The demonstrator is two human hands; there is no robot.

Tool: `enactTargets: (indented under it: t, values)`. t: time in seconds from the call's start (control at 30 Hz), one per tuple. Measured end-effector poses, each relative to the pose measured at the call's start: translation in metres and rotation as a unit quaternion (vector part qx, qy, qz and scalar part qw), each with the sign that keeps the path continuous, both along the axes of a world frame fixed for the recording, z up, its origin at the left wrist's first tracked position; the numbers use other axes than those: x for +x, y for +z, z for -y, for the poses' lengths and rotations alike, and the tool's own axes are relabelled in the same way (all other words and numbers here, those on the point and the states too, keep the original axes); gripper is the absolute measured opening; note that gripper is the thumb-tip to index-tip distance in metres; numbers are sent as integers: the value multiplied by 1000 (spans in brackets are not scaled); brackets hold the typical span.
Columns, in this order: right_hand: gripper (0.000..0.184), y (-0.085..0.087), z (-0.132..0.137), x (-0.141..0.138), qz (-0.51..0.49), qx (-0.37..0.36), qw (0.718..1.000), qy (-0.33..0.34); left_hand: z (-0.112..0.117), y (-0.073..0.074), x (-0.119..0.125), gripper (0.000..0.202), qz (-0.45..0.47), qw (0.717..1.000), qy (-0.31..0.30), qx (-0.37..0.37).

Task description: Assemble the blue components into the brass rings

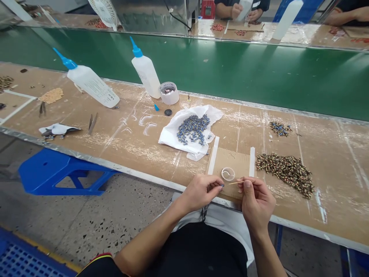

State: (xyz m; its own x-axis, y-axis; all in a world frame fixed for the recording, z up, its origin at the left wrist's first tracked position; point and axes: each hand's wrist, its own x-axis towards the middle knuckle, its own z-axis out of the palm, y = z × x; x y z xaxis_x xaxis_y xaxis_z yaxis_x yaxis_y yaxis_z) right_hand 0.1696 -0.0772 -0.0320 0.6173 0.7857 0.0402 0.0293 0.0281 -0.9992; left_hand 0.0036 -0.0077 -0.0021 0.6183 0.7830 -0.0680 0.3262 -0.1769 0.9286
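Observation:
My left hand pinches a tiny blue piece between thumb and fingertips. In my right hand is a thin wooden toothpick, its tip pointing left at the blue piece, with a small gap between them. Just beyond my fingers sits a small round clear dish on a cardboard pad. Past it, many small blue pieces lie heaped on a crumpled white sheet. Right of my right hand spreads a pile of dark and brass-coloured small parts.
Two white bottles with blue nozzles, one upright and one leaning, stand near a tape roll. Tweezers lie leftward. A green conveyor belt runs behind the table. Across it, a co-worker's hands hold a bottle.

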Motion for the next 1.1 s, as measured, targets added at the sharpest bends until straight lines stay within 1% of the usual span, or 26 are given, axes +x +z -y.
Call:
enactTargets:
  t: [0.27, 0.4, 0.6, 0.7, 0.8, 0.93, 1.1]
  values:
    - [14, 3, 3, -1, 35, -8, 999, 21, 2, 1, 3, 15, -5, 1000, -2, -17]
    - [11, 1, 4, -1, 35, -2, 999, 28, 1, -1, 2, 15, -10, 1000, -6, -22]
    - [14, -5, 3, -1, 51, -2, 998, 23, 1, -1, 2, 14, -5, 1000, -3, -26]
    - [15, -8, 4, 0, 58, -9, 998, 31, 2, -1, 3, 13, -2, 1000, -4, -21]
    - [12, -9, 5, 0, 66, -8, 997, 39, 2, -2, 3, 12, 2, 1000, -2, -12]
    - [8, -8, 6, 0, 72, 0, 996, 47, 2, -1, 2, 11, 3, 1000, -1, -11]
    - [7, -6, 6, 0, 61, 20, 996, 68, 1, 1, 1, 10, -1, 1000, -15, -3]
